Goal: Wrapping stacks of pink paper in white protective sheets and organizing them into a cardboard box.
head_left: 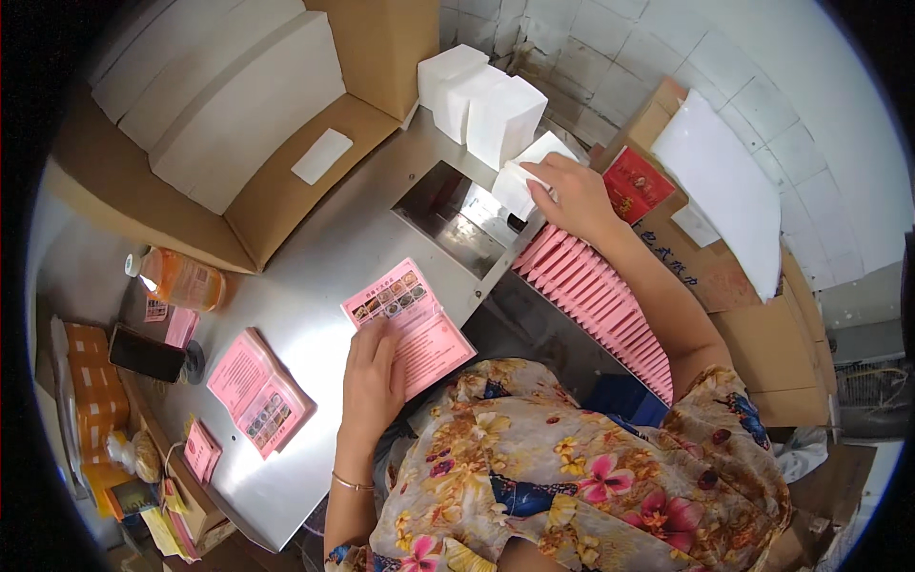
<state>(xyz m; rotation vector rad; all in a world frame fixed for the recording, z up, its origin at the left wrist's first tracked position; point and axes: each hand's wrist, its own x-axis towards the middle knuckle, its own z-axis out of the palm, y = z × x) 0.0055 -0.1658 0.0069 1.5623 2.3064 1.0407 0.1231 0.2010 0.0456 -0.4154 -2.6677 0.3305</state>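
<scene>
My left hand point(376, 367) lies over the left edge of a stack of pink printed leaflets point(412, 315) on the metal table. Its fingers are bent and close together, with the tips pressed on the top leaflet; the thumb is mostly hidden. At the far right of the table, my right hand point(575, 197) reaches over a small white paper stack point(516, 190). Thumb and fingers close around its edge, beside a shiny metal plate point(456, 212). Below my right forearm stands a long row of folded pink packets point(596, 305), tightly lined up.
Taller white paper stacks point(503, 119) stand behind my right hand. A large open carton point(315, 191) holds more white stacks at the back left. Another pink leaflet stack point(259, 391), an orange drink bottle point(179, 277) and a phone point(146, 354) are at left. Cardboard boxes point(762, 353) stand right.
</scene>
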